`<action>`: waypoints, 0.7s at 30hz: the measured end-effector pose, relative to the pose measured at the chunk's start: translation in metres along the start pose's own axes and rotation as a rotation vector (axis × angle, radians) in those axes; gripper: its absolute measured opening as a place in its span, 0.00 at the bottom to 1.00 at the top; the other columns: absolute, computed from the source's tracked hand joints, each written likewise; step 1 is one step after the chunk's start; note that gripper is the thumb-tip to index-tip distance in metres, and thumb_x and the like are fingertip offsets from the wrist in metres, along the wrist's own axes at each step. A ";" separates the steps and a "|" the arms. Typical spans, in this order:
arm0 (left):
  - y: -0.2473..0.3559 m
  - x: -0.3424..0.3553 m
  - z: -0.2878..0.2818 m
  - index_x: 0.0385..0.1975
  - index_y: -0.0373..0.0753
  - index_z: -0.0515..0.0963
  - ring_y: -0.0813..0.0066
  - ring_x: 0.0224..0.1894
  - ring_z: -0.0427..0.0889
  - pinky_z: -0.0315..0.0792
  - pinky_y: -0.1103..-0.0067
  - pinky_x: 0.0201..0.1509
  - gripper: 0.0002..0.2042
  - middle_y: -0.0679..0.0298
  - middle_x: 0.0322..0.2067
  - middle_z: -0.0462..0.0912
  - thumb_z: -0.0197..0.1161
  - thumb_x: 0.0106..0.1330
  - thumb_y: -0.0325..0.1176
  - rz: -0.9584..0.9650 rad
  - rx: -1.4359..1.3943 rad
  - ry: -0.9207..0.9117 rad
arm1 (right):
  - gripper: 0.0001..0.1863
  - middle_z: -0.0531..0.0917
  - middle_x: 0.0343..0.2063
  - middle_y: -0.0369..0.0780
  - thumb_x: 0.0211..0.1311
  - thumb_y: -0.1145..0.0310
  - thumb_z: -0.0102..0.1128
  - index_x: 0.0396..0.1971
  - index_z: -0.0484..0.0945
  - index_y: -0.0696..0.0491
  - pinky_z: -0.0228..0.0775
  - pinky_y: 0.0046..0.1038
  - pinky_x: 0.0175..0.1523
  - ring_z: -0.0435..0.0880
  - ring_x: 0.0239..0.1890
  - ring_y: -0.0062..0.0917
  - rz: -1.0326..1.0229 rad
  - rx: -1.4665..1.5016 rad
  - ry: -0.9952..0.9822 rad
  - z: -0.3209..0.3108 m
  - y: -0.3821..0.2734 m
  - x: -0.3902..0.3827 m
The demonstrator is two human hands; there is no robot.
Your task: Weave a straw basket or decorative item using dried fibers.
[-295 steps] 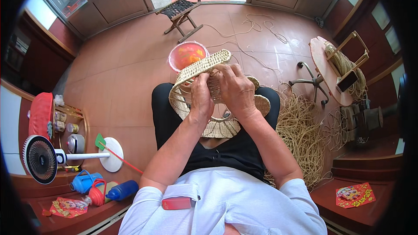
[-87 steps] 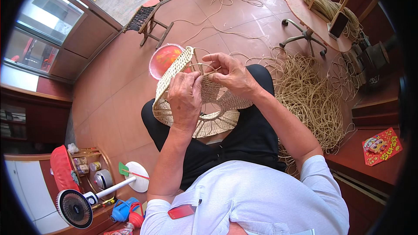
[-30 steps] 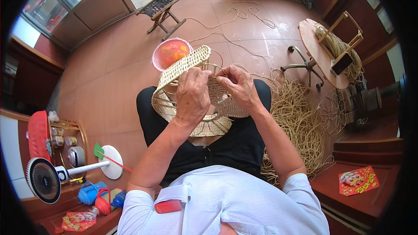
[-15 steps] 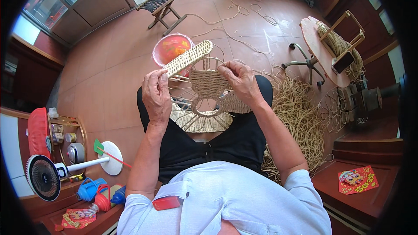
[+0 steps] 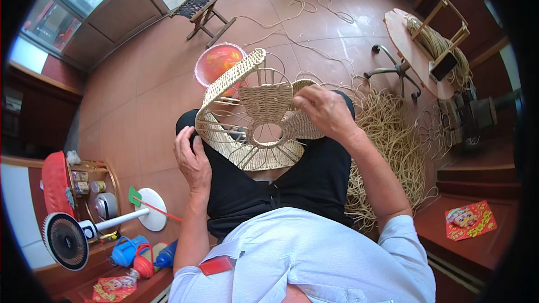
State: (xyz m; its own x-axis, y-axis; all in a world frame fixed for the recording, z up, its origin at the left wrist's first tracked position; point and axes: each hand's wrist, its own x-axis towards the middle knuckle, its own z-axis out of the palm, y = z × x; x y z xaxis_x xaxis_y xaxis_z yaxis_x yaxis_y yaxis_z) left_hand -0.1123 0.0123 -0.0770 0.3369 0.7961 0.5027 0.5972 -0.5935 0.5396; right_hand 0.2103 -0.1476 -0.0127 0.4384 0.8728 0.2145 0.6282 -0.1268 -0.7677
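Observation:
A pale woven cord piece (image 5: pixel 265 101) lies across my black-trousered lap, with a curved outer band, exposed curved rods, a central woven panel and a round opening. My left hand (image 5: pixel 192 163) is at its left edge, fingers apart and loosely bent, the fingertips close to or touching the band. My right hand (image 5: pixel 324 109) is closed in a pinch beside the central panel's right side; what lies between its fingertips is hidden or too small to name.
Loose cord (image 5: pixel 382 151) heaps right of my legs, near a round board on a castor base (image 5: pixel 410 50) bearing cord. Ahead stand a pink basin (image 5: pixel 220 59) and folding stool (image 5: pixel 199 8). Left are a fan (image 5: pixel 65 240), kettles (image 5: pixel 126 252) and a shelf. A red card (image 5: pixel 470 219) lies right.
My left hand has moved down and left from the upper band to the left edge, uncovering the central panel. My right hand has shifted a little to the right.

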 end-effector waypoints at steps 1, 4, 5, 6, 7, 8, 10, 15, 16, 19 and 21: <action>0.005 -0.001 0.001 0.59 0.32 0.79 0.51 0.66 0.77 0.68 0.61 0.73 0.14 0.52 0.61 0.81 0.58 0.79 0.31 0.024 0.040 -0.060 | 0.15 0.87 0.37 0.43 0.73 0.55 0.66 0.37 0.86 0.53 0.79 0.40 0.50 0.87 0.43 0.40 -0.109 -0.190 -0.014 0.002 0.008 -0.008; 0.002 -0.009 0.010 0.62 0.32 0.78 0.48 0.69 0.74 0.64 0.58 0.76 0.17 0.51 0.62 0.80 0.59 0.77 0.31 0.132 0.133 -0.080 | 0.16 0.82 0.26 0.39 0.67 0.52 0.71 0.30 0.86 0.51 0.79 0.39 0.42 0.85 0.33 0.38 -0.278 -0.379 0.156 0.016 0.020 -0.018; 0.003 -0.009 0.006 0.62 0.32 0.78 0.47 0.70 0.74 0.63 0.57 0.77 0.18 0.50 0.63 0.80 0.60 0.76 0.32 0.100 0.150 -0.102 | 0.17 0.82 0.27 0.38 0.66 0.51 0.72 0.28 0.85 0.50 0.78 0.38 0.41 0.86 0.33 0.36 -0.306 -0.365 0.122 0.020 0.019 -0.017; 0.010 -0.005 0.009 0.63 0.32 0.77 0.46 0.71 0.73 0.61 0.56 0.78 0.20 0.49 0.63 0.80 0.60 0.75 0.32 0.095 0.163 -0.139 | 0.18 0.82 0.27 0.37 0.64 0.51 0.73 0.26 0.84 0.50 0.78 0.38 0.41 0.86 0.33 0.35 -0.312 -0.351 0.110 0.015 0.027 -0.021; -0.003 -0.006 0.006 0.63 0.31 0.77 0.44 0.69 0.74 0.61 0.54 0.78 0.21 0.48 0.62 0.80 0.60 0.75 0.34 0.102 0.177 -0.119 | 0.21 0.82 0.25 0.36 0.61 0.49 0.75 0.22 0.81 0.50 0.78 0.37 0.39 0.86 0.33 0.33 -0.331 -0.295 0.153 0.024 0.028 -0.016; -0.012 -0.006 0.005 0.63 0.31 0.77 0.46 0.69 0.74 0.62 0.56 0.77 0.20 0.48 0.61 0.81 0.60 0.76 0.34 0.096 0.165 -0.118 | 0.21 0.82 0.25 0.36 0.61 0.49 0.75 0.22 0.81 0.50 0.78 0.37 0.39 0.86 0.33 0.33 -0.310 -0.303 0.195 0.026 0.030 -0.012; -0.002 0.002 0.001 0.63 0.31 0.78 0.45 0.64 0.78 0.68 0.59 0.72 0.20 0.47 0.58 0.82 0.59 0.78 0.35 0.005 0.077 -0.190 | 0.25 0.81 0.23 0.39 0.61 0.43 0.73 0.21 0.80 0.51 0.78 0.40 0.39 0.87 0.33 0.37 -0.276 -0.241 0.127 0.025 0.034 -0.012; 0.028 0.036 0.001 0.60 0.30 0.78 0.45 0.56 0.82 0.75 0.62 0.63 0.18 0.46 0.52 0.84 0.58 0.80 0.36 -0.063 -0.182 -0.146 | 0.28 0.78 0.17 0.37 0.59 0.43 0.77 0.20 0.81 0.54 0.68 0.33 0.30 0.78 0.22 0.27 -0.123 -0.074 0.262 0.010 0.034 -0.010; 0.032 0.042 0.001 0.60 0.30 0.78 0.45 0.53 0.83 0.76 0.63 0.60 0.17 0.46 0.51 0.84 0.57 0.81 0.36 -0.047 -0.274 -0.113 | 0.28 0.78 0.17 0.37 0.59 0.43 0.77 0.20 0.81 0.54 0.68 0.33 0.30 0.78 0.22 0.27 -0.140 -0.071 0.235 0.008 0.030 -0.009; 0.059 0.059 -0.014 0.60 0.32 0.79 0.46 0.52 0.84 0.77 0.63 0.58 0.16 0.47 0.51 0.85 0.56 0.81 0.34 -0.156 -0.222 -0.204 | 0.27 0.85 0.22 0.35 0.63 0.39 0.73 0.27 0.90 0.51 0.72 0.30 0.34 0.82 0.26 0.19 0.293 0.192 0.168 -0.001 0.023 -0.008; 0.066 0.078 -0.019 0.61 0.34 0.79 0.47 0.52 0.84 0.77 0.63 0.57 0.15 0.48 0.51 0.85 0.56 0.81 0.33 -0.059 -0.174 -0.176 | 0.28 0.84 0.21 0.36 0.64 0.38 0.72 0.27 0.90 0.52 0.72 0.30 0.34 0.80 0.25 0.19 0.338 0.215 0.152 0.015 0.030 -0.013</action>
State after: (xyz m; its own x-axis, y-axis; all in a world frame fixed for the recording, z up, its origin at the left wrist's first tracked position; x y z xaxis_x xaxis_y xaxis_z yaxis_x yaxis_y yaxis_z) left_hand -0.0604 0.0333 0.0105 0.4360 0.8292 0.3499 0.4904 -0.5449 0.6801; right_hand 0.2140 -0.1563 -0.0478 0.6967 0.7174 0.0033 0.2912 -0.2787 -0.9152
